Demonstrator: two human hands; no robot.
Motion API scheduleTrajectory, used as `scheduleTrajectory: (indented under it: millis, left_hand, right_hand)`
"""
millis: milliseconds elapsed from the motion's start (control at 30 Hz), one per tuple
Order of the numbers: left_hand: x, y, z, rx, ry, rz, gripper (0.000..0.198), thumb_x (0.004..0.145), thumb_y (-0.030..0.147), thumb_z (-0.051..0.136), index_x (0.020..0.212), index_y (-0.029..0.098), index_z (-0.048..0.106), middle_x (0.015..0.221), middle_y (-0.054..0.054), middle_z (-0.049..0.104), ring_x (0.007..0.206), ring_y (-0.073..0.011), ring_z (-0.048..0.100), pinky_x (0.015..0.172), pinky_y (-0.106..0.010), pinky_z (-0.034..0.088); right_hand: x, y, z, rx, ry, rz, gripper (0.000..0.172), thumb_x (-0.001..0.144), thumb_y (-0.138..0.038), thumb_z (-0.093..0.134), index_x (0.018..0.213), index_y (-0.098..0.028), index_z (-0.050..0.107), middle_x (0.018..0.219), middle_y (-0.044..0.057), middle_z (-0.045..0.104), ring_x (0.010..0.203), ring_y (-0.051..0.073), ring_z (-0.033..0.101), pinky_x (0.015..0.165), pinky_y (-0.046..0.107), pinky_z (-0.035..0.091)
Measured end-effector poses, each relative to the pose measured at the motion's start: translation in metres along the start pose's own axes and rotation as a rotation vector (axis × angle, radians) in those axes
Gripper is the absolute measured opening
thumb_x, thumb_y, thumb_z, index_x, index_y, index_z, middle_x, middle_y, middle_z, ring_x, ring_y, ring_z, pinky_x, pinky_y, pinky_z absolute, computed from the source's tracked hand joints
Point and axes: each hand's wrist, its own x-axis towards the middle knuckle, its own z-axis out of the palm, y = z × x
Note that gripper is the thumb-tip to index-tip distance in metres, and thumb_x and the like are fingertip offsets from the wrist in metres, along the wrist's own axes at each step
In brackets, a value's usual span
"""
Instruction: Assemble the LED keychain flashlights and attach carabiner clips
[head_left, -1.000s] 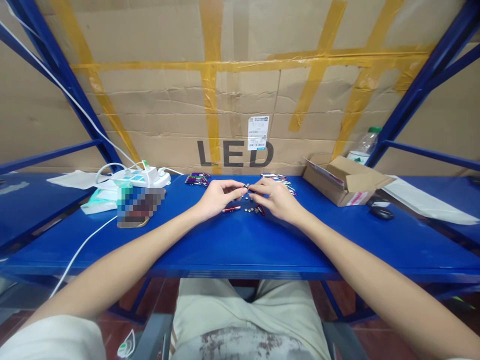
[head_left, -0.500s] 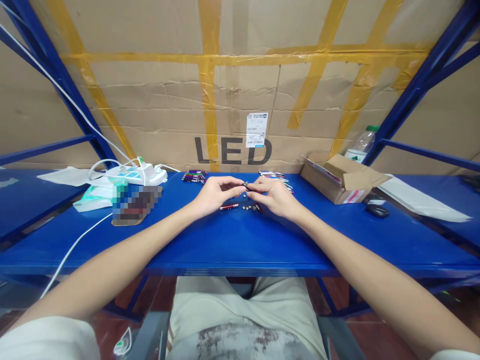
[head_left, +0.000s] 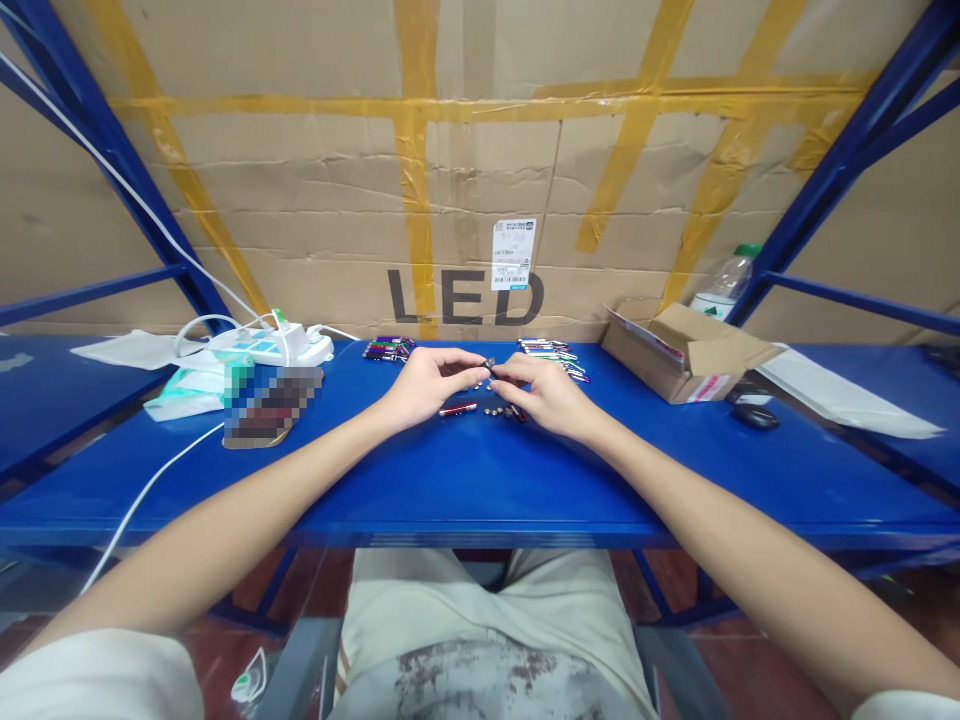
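My left hand [head_left: 433, 388] and my right hand [head_left: 549, 392] meet above the blue table, thumbs and fingers pinched together. Between their fingertips is a small dark metal piece [head_left: 490, 366], too small to make out fully. Just below, a short red metal tube [head_left: 457, 410], like a keychain torch, lies on the table. Beside it are several small round silver pieces [head_left: 495, 411] resembling button cells. A dark red part [head_left: 517, 412] lies close under my right fingers. Colourful slim tubes form one pile [head_left: 387, 349] behind my left hand and another pile [head_left: 551, 350] behind my right.
On the left of the blue table [head_left: 480, 480] are a power strip [head_left: 270, 345], a green-and-white packet [head_left: 187, 390] and a blurred-out flat object [head_left: 274, 408]. To the right stand an open cardboard box [head_left: 682, 355], a black mouse [head_left: 754, 416] and a bottle [head_left: 726, 285].
Both hands keep their pinch on the small piece, with slight finger movement. The whole view has shifted a little upward.
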Motion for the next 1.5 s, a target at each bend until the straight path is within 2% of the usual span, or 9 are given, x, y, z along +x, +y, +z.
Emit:
scheduleTrajectory:
  millis: [100, 267, 467, 567, 767, 900, 1167, 1500]
  left_hand:
    - [-0.0010, 0.0019, 0.0003, -0.002, -0.019, -0.006, 0.052, 0.079, 0.056, 0.093, 0.110, 0.014, 0.088, 0.105, -0.013, 0.086, 0.094, -0.0271, 0.079, 0.093, -0.041, 0.063]
    - [-0.0021, 0.0039, 0.0008, 0.021, -0.045, -0.017, 0.050, 0.078, 0.054, 0.093, 0.109, 0.015, 0.088, 0.106, -0.012, 0.086, 0.099, -0.0291, 0.080, 0.096, -0.042, 0.062]
    - [-0.0015, 0.0034, 0.0006, 0.020, -0.065, -0.025, 0.049, 0.079, 0.054, 0.093, 0.108, 0.016, 0.089, 0.107, -0.012, 0.086, 0.100, -0.0296, 0.080, 0.098, -0.043, 0.062]
    - [-0.0015, 0.0037, 0.0005, 0.012, -0.057, -0.032, 0.051, 0.077, 0.055, 0.094, 0.109, 0.015, 0.089, 0.107, -0.013, 0.086, 0.101, -0.0303, 0.080, 0.098, -0.043, 0.062]
    - [-0.0018, 0.0060, 0.0004, -0.005, -0.058, -0.025, 0.050, 0.076, 0.055, 0.095, 0.107, 0.016, 0.089, 0.105, -0.012, 0.086, 0.101, -0.0311, 0.080, 0.097, -0.044, 0.063]
    - [-0.0021, 0.0074, 0.0005, 0.004, -0.069, -0.021, 0.050, 0.077, 0.056, 0.094, 0.108, 0.016, 0.089, 0.105, -0.012, 0.086, 0.102, -0.0316, 0.080, 0.097, -0.044, 0.063]
    - [-0.0027, 0.0093, -0.0006, 0.003, -0.082, -0.016, 0.050, 0.078, 0.054, 0.094, 0.110, 0.016, 0.088, 0.111, -0.012, 0.086, 0.108, -0.0326, 0.080, 0.097, -0.042, 0.064]
    - [-0.0015, 0.0063, -0.0009, 0.011, -0.085, 0.014, 0.048, 0.079, 0.053, 0.094, 0.111, 0.017, 0.089, 0.111, -0.011, 0.086, 0.108, -0.0314, 0.080, 0.100, -0.043, 0.063]
  right_hand:
    - [-0.0007, -0.0010, 0.0004, -0.074, 0.005, -0.009, 0.029, 0.108, -0.035, 0.056, 0.091, -0.021, 0.075, 0.091, 0.008, 0.070, 0.087, 0.025, 0.063, 0.081, 0.038, 0.048]
    - [-0.0013, -0.0013, 0.0022, -0.165, 0.017, -0.059, 0.027, 0.104, -0.031, 0.059, 0.082, -0.022, 0.070, 0.084, 0.007, 0.066, 0.086, 0.024, 0.059, 0.082, 0.038, 0.045]
    - [-0.0007, -0.0052, 0.0001, 0.012, -0.023, 0.078, 0.035, 0.099, -0.028, 0.062, 0.065, -0.022, 0.057, 0.071, 0.003, 0.064, 0.070, 0.019, 0.055, 0.069, 0.034, 0.040]
    - [-0.0009, -0.0065, -0.0008, 0.109, -0.040, 0.137, 0.034, 0.097, -0.032, 0.064, 0.065, -0.021, 0.060, 0.069, 0.001, 0.065, 0.066, 0.017, 0.056, 0.067, 0.033, 0.039]
    - [-0.0024, -0.0076, 0.0007, 0.201, -0.069, 0.229, 0.031, 0.099, -0.042, 0.063, 0.079, -0.020, 0.070, 0.070, 0.000, 0.068, 0.065, 0.017, 0.057, 0.063, 0.032, 0.040]
    - [-0.0024, -0.0077, 0.0020, 0.164, -0.048, 0.188, 0.026, 0.099, -0.038, 0.062, 0.080, -0.021, 0.065, 0.071, 0.000, 0.067, 0.066, 0.017, 0.055, 0.064, 0.032, 0.040]
    - [-0.0015, -0.0075, 0.0022, 0.087, -0.012, 0.064, 0.031, 0.100, -0.031, 0.060, 0.071, -0.022, 0.055, 0.068, -0.001, 0.060, 0.065, 0.015, 0.048, 0.066, 0.032, 0.034]
    - [-0.0005, -0.0079, -0.0002, 0.191, -0.018, 0.110, 0.031, 0.096, -0.031, 0.064, 0.067, -0.020, 0.062, 0.066, 0.000, 0.064, 0.065, 0.016, 0.055, 0.066, 0.031, 0.039]
